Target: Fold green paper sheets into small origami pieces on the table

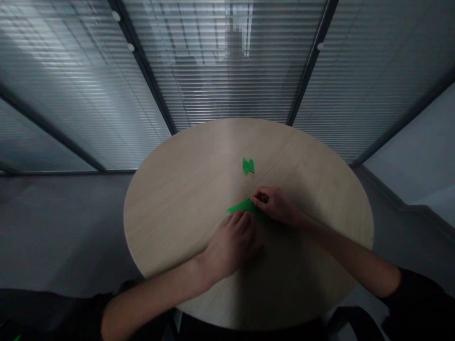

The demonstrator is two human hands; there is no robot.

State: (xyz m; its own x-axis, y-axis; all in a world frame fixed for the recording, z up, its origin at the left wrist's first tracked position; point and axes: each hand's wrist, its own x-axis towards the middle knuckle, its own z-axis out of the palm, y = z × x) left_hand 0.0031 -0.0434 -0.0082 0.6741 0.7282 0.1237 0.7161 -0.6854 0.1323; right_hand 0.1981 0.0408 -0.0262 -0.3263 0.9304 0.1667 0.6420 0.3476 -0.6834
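A folded piece of green paper (241,205) lies on the round wooden table (170,203), with a slanted edge and a pointed left end. At its upper right, my right hand (272,202) is closed, pinching the paper between thumb and forefinger. My left hand (232,239) bears on the near edge with bent fingers held together, pinning the paper; its thumb is in shadow. Part of the paper is hidden under both hands. Farther back sits a small green folded paper shape (248,166) with two wing-like halves, apart from both hands.
Glass partitions with horizontal blinds (234,90) stand right behind the table's far edge, between dark frames. Grey floor (71,227) shows at the left, and a pale wall (419,151) at the right. Shadow falls over the table's near part.
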